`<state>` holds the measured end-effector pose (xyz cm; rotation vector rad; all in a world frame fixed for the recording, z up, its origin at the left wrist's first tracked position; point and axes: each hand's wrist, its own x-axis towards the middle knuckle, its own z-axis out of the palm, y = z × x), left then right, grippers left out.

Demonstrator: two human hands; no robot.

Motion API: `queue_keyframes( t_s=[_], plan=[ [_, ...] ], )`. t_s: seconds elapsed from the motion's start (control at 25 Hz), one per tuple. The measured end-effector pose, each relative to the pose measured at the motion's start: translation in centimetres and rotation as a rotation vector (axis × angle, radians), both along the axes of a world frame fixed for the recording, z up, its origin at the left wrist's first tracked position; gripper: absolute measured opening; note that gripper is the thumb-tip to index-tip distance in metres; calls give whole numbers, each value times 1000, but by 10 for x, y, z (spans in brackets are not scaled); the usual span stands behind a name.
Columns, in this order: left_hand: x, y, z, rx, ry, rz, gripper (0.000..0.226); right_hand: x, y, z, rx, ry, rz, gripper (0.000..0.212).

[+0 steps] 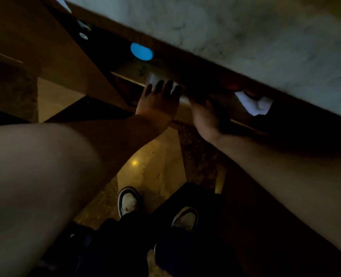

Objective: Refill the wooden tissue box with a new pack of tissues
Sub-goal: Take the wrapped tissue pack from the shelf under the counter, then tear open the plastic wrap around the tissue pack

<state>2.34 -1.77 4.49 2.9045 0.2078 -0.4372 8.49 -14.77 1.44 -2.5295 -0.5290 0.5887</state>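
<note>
The scene is dim and blurred. My left hand (159,100) reaches into the shelf (129,70) under a marble counter, fingers spread flat over a pale white object (152,78) that may be the tissue pack. My right hand (205,114) is just to its right, with its fingers curled into the dark space under the counter edge, so what they touch is hidden. A white tissue or cloth (255,104) hangs out further right. I cannot make out the wooden tissue box for certain.
The marble counter (245,33) overhangs the shelf. Deeper in the opening sits a round blue object (141,51). A brown cabinet side (45,47) stands at the left. Below are a polished stone floor (155,168) and my two shoes (128,201).
</note>
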Motion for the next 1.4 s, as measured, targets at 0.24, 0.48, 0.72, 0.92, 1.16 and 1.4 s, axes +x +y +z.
queue_keyframes(
  t_s=[0.24,0.48,0.72,0.92,1.16,1.4],
  plan=[
    [-63,5,72,69,-31,-11,50,-53,-19,89,-273,-164,284,43],
    [-95,20,172,-177,126,-23,29,-98,-34,188,-344,-95,359,41],
    [-120,33,283,-467,77,63,33,-105,-55,299,-115,142,368,34],
    [-117,34,351,-552,-47,128,35,-91,-63,360,87,110,313,29],
    [-108,21,411,-648,-97,153,49,-75,-89,395,284,270,107,23],
    [-106,3,450,-626,-98,136,29,-76,-116,408,533,525,-162,19]
  ],
)
